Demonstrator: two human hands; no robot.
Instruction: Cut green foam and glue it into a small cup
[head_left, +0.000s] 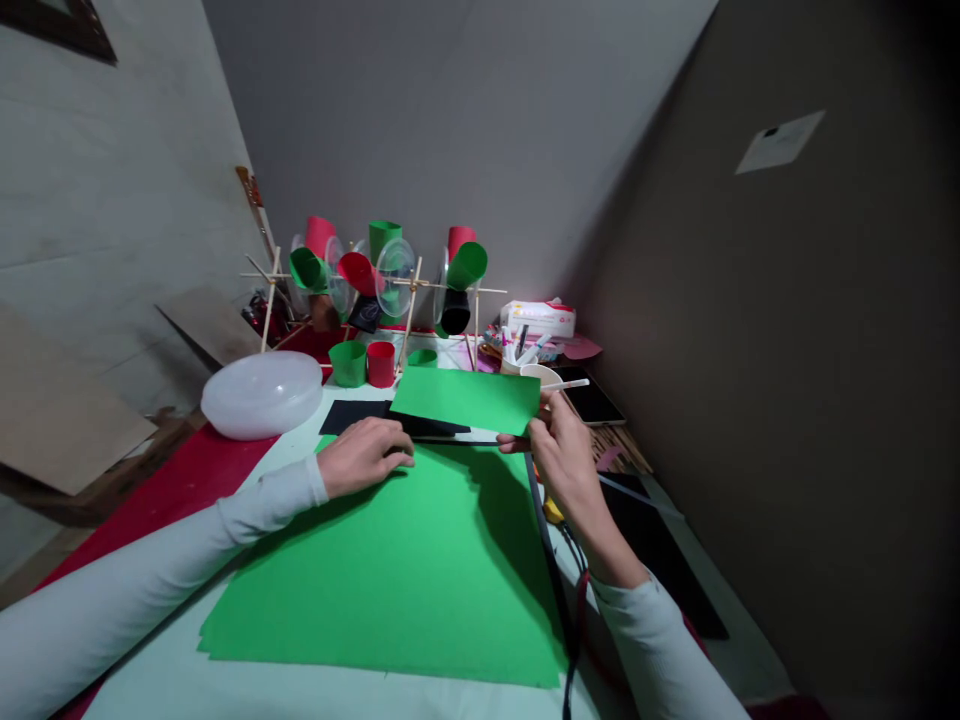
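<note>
A small green paper rectangle (466,398) is pinched at its right end by my right hand (564,446), held up over the back edge of a large green paper sheet (382,570). My left hand (366,455) lies on the far edge of that sheet, fingers loosely bent and slightly apart, holding nothing. Just beyond it are pieces of black paper (352,415), partly covered by the green rectangle. Green and red paper cups stand behind: a green one (348,364) and a red one (381,364).
Behind stands a stick frame (411,310) carrying clear discs and coloured paper cups. A white translucent bowl (262,395) sits at the left. To the right are a marker holder (517,365), a tissue pack (538,318), wooden sticks (621,445), black sheets (660,560) and a cable (576,620).
</note>
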